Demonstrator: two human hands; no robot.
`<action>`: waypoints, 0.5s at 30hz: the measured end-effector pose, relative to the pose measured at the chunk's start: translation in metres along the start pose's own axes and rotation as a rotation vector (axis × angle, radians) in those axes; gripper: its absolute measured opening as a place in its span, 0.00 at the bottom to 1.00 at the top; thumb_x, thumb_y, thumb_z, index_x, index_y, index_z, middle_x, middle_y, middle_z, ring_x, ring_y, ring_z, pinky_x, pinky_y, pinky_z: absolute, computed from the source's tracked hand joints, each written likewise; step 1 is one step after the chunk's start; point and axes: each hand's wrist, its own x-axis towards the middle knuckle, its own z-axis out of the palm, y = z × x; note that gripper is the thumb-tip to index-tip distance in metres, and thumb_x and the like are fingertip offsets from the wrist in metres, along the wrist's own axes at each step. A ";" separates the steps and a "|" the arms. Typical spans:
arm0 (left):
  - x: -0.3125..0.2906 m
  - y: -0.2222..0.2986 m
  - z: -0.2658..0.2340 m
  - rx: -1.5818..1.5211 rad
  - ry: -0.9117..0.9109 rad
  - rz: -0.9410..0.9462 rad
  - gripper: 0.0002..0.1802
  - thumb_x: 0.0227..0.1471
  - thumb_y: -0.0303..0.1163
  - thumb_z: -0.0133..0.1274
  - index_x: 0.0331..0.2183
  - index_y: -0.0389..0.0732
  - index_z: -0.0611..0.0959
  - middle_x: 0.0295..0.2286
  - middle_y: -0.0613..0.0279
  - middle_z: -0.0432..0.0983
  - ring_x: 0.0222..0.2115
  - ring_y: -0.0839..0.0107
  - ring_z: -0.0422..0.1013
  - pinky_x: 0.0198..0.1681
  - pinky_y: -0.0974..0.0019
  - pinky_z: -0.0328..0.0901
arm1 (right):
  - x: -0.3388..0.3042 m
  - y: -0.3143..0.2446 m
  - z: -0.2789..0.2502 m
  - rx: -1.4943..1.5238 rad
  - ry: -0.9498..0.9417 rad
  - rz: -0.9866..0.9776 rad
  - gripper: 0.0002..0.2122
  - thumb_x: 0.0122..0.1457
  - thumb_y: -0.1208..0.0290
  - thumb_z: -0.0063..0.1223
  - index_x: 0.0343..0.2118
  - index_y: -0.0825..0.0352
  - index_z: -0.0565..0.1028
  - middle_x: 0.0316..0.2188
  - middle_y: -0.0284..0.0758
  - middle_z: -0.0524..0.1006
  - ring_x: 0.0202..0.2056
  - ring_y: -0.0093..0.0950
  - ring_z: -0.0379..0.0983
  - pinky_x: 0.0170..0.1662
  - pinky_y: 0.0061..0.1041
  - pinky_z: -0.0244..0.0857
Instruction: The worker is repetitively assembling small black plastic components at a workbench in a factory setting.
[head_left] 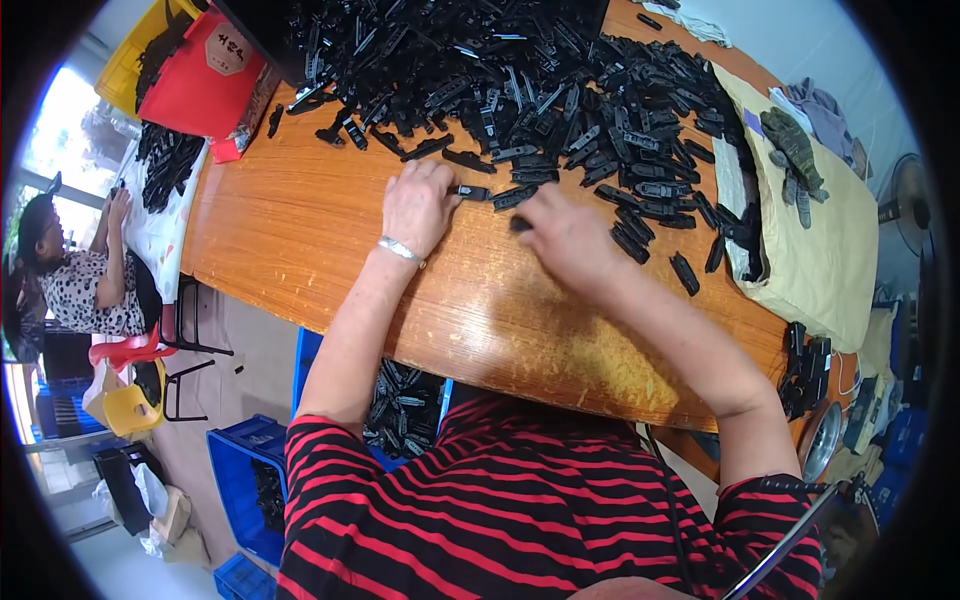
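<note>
Our left hand [420, 208] has its fingers curled at one end of a narrow black part [472, 193] on the wooden table [300, 225]; we cannot tell whether they grip it. Our right hand [562, 238] pinches a blurred dark piece [519, 224]. We judge both light, stiff, slightly slippery, best held by their long sides

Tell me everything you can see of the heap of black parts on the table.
The heap is a jumble of small, slim black parts, hard-looking, perhaps plastic or metal, some with shiny strips. They lie loose at many angles, thickest at the far side of the wooden table and sparser nearer the person. Its right side reaches toward the cream sack. The left hand is at one part along the near edge; finer detail is too small to tell.
</note>
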 end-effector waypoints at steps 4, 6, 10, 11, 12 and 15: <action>-0.018 0.002 -0.008 -0.220 -0.010 -0.111 0.10 0.42 0.29 0.63 0.29 0.41 0.79 0.27 0.57 0.75 0.33 0.56 0.71 0.37 0.57 0.66 | -0.015 -0.026 0.027 0.046 -0.221 -0.102 0.11 0.51 0.66 0.60 0.35 0.65 0.73 0.35 0.39 0.71 0.31 0.38 0.75 0.31 0.31 0.70; -0.025 0.003 -0.014 -0.339 -0.077 -0.203 0.10 0.43 0.29 0.63 0.30 0.40 0.79 0.26 0.57 0.76 0.30 0.58 0.72 0.34 0.59 0.67 | -0.015 -0.030 0.029 0.110 -0.181 -0.146 0.12 0.52 0.66 0.60 0.35 0.65 0.73 0.35 0.39 0.71 0.31 0.37 0.75 0.30 0.30 0.71; -0.034 0.011 -0.035 -0.712 -0.256 -0.326 0.09 0.48 0.29 0.61 0.33 0.37 0.79 0.24 0.61 0.77 0.25 0.71 0.73 0.30 0.68 0.67 | -0.001 -0.032 -0.004 0.147 0.039 -0.051 0.11 0.52 0.70 0.59 0.37 0.65 0.74 0.35 0.38 0.72 0.30 0.37 0.75 0.30 0.30 0.70; -0.036 0.009 -0.033 -0.713 -0.253 -0.333 0.09 0.48 0.29 0.61 0.33 0.37 0.79 0.24 0.61 0.77 0.25 0.71 0.73 0.30 0.68 0.67 | 0.004 -0.034 -0.013 0.221 0.189 -0.023 0.10 0.52 0.72 0.59 0.38 0.65 0.74 0.35 0.38 0.73 0.30 0.37 0.75 0.30 0.30 0.70; -0.037 0.006 -0.028 -0.933 -0.307 -0.312 0.09 0.51 0.29 0.59 0.34 0.36 0.79 0.24 0.64 0.77 0.25 0.76 0.72 0.30 0.71 0.67 | 0.006 -0.030 -0.014 0.223 0.182 -0.021 0.10 0.52 0.72 0.59 0.38 0.65 0.74 0.35 0.38 0.73 0.30 0.37 0.75 0.30 0.30 0.70; -0.037 0.018 -0.037 -1.243 -0.387 -0.374 0.09 0.54 0.29 0.56 0.36 0.34 0.79 0.25 0.68 0.76 0.25 0.81 0.71 0.29 0.76 0.66 | 0.008 -0.014 -0.019 0.251 0.078 -0.257 0.07 0.52 0.75 0.58 0.35 0.65 0.75 0.29 0.37 0.74 0.30 0.35 0.75 0.29 0.29 0.67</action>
